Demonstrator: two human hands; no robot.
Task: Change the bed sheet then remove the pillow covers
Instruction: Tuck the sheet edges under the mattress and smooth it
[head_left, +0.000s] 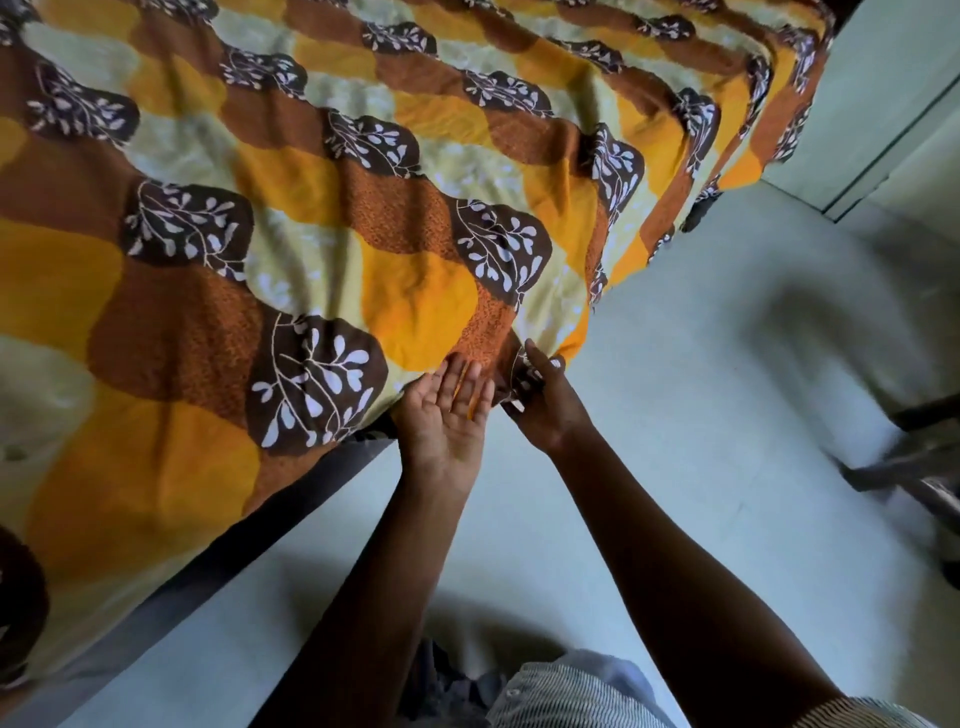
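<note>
Left hand (442, 415) flat, right hand (541, 402) around camera-pointing corner of bed sheet (415, 218)

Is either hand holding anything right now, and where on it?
The right hand grips the bed sheet at its near corner; the left hand is flat, palm up, holding nothing.

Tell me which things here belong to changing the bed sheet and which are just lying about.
Belongs to the job: orange, brown and yellow leaf-patterned fabric bed sheet; left hand, open palm-up at its corner; right hand, gripping that corner; dark bed edge beneath.
Just lying about: dark metal furniture frame on the right; pale floor; pale green wall panel.
</note>
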